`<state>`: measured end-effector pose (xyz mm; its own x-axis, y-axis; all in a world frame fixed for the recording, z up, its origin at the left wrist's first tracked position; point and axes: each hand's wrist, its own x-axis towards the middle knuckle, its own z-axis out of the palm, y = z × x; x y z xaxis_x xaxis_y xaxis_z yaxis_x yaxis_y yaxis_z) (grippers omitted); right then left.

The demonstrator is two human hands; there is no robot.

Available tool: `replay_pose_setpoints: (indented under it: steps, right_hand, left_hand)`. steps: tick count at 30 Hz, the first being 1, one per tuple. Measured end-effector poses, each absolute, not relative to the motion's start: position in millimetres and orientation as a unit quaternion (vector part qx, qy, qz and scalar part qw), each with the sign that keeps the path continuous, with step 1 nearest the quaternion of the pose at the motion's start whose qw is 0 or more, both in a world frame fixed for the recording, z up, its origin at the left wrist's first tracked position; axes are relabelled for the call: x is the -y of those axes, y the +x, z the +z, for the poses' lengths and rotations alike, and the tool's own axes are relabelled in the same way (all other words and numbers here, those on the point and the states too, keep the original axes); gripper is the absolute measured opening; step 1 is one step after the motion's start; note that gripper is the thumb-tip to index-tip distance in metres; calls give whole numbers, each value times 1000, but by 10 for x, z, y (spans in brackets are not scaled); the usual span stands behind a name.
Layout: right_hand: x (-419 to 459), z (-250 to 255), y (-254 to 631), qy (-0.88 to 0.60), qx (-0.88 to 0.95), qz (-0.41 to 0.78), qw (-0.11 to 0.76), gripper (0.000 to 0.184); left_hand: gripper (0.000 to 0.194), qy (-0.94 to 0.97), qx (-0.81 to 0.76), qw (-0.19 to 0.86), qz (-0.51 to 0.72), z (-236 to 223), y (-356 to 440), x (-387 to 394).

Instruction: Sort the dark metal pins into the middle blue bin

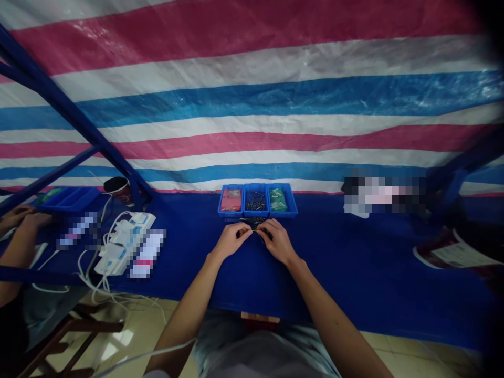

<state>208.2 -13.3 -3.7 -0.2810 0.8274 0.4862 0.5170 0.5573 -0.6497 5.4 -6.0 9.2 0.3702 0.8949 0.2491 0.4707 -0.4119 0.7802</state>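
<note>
Through my head view, I have both bare hands over a table covered in smooth, deep-blue material. The left hand (pixel 230 240) and right hand (pixel 281 244) meet at the fingertips, each pinched narrow on a thin, yellowish, stick-like piece (pixel 255 230) held between them; it is too small for me to tell more. Just beyond lies a loose heap of dark, slender pieces (pixel 258 221), close to a row of three blue plastic bins (pixel 292 211). To my left, a white power strip (pixel 137 226) trails white cables (pixel 103 286) over the table edge, and a co-worker's hands (pixel 33 219) rest farther left. A shiny tarp striped red, white and blue (pixel 252 100) backs the table between blue metal frame bars (pixel 84 123). Below, I see pale, glossy floor tiles (pixel 128 315).
</note>
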Motion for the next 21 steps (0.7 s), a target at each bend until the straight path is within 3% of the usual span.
replay_pose_setpoints:
  steps: [11,21]
  right_hand:
    - [143,-29,2071,-427,784,186,410,19]
    - [135,-59,2063,-412,787,185,420,12]
  left_hand:
    - [28,766,-445,306,348,80,51,63]
    - [24,766,-441,320,341,75,43,62]
